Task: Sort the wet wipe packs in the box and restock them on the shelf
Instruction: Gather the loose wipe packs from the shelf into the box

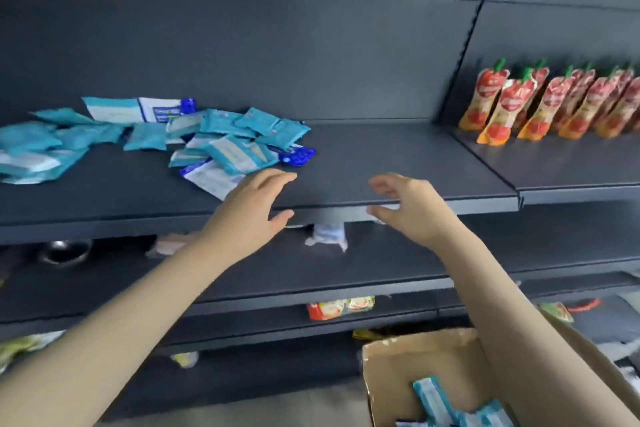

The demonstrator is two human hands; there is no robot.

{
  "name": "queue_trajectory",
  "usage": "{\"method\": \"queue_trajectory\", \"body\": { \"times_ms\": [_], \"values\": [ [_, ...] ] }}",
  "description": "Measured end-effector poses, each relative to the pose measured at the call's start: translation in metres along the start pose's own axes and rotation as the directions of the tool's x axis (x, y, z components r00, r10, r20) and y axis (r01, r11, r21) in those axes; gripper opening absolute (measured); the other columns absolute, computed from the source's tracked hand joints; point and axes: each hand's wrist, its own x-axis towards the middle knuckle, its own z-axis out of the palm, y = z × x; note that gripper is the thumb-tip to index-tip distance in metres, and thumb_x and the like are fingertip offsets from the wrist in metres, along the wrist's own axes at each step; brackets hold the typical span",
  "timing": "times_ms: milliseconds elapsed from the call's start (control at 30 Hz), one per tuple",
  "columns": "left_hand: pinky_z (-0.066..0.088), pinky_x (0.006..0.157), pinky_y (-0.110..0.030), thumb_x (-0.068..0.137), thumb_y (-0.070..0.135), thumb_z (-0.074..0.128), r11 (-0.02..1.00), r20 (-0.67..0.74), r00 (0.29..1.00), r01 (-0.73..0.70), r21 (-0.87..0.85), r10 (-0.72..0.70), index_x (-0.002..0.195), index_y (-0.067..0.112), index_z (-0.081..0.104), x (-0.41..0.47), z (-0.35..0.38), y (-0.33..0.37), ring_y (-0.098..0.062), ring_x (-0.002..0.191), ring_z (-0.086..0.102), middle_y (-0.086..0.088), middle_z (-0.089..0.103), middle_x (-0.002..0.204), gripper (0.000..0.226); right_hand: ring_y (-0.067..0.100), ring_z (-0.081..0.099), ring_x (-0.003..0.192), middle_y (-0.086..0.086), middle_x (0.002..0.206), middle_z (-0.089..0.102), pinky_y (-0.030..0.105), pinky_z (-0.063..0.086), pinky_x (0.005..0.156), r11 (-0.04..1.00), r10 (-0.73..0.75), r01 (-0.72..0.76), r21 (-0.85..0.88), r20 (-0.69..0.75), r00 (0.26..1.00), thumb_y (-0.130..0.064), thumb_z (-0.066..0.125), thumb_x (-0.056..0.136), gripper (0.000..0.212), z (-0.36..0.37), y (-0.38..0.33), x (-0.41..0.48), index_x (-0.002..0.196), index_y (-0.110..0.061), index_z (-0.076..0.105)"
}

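Observation:
A loose heap of teal and white wet wipe packs [221, 139] lies on the left part of the dark shelf [398, 156]. My left hand [252, 208] hovers at the shelf's front edge, just right of the heap, fingers spread and holding nothing. My right hand [412, 208] is further right over the same edge, fingers curled apart, also holding nothing. The cardboard box [408, 367] stands at the bottom right, with more wipe packs [446, 406] inside; my right forearm crosses its right side.
Red and orange spouted sauce pouches [554, 100] stand in a row on the neighbouring shelf at the right. Lower shelves hold a white pack [329, 234], a metal bowl [64, 250] and a colourful snack pack [341, 308].

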Motion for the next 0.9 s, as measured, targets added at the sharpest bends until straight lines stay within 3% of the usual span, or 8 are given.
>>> {"method": "queue_trajectory", "body": {
  "times_ms": [300,433,567,733,900],
  "values": [
    [0.037,0.106,-0.034,0.093,0.036,0.063,0.952,-0.119,0.951,0.295,0.085,-0.284,0.143,0.03,0.044,-0.106,-0.134,-0.212,-0.016,0.131,0.041,0.007,0.043,0.146,0.054,0.016,0.058,0.118,-0.006,0.125,0.065,0.031,0.044,0.1,0.982,-0.191,0.19,0.019,0.038,0.981,-0.032,0.073,0.086,0.048,0.108,-0.201,0.096,0.13,-0.022,0.059],
    [0.039,0.109,-0.042,0.091,0.036,0.065,0.91,-0.171,0.902,0.41,0.061,-0.396,0.14,0.027,0.048,-0.13,-0.173,-0.285,-0.021,0.133,0.041,0.003,0.046,0.146,0.053,0.018,0.057,0.119,-0.006,0.127,0.065,0.029,0.042,0.099,0.962,-0.271,0.272,-0.001,0.077,0.96,-0.036,0.069,0.089,0.043,0.147,-0.267,0.133,0.129,-0.023,0.061],
    [0.041,0.107,-0.043,0.089,0.035,0.067,0.887,-0.191,0.876,0.46,0.047,-0.444,0.138,0.027,0.051,-0.132,-0.191,-0.346,-0.023,0.131,0.044,0.003,0.048,0.144,0.052,0.018,0.058,0.119,-0.005,0.127,0.065,0.029,0.042,0.1,0.943,-0.329,0.332,-0.016,0.108,0.938,-0.036,0.068,0.089,0.042,0.181,-0.312,0.181,0.128,-0.021,0.061],
    [0.04,0.108,-0.044,0.09,0.034,0.067,0.875,-0.184,0.861,0.484,0.009,-0.474,0.138,0.026,0.052,-0.108,-0.192,-0.421,-0.019,0.129,0.046,0.005,0.049,0.141,0.051,0.013,0.056,0.12,-0.008,0.131,0.063,0.016,0.034,0.09,0.906,-0.419,0.424,0.001,0.154,0.895,-0.037,0.067,0.09,0.044,0.233,-0.351,0.258,0.131,-0.023,0.059],
    [0.039,0.105,-0.03,0.091,0.032,0.067,0.85,-0.157,0.837,0.524,-0.045,-0.524,0.136,0.022,0.054,-0.069,-0.194,-0.485,-0.015,0.122,0.05,0.004,0.051,0.135,0.048,0.013,0.05,0.128,-0.005,0.141,0.055,0.016,0.031,0.097,0.894,-0.448,0.441,0.081,0.181,0.876,-0.043,0.061,0.094,0.048,0.278,-0.381,0.339,0.137,-0.023,0.055]
  ]
}}
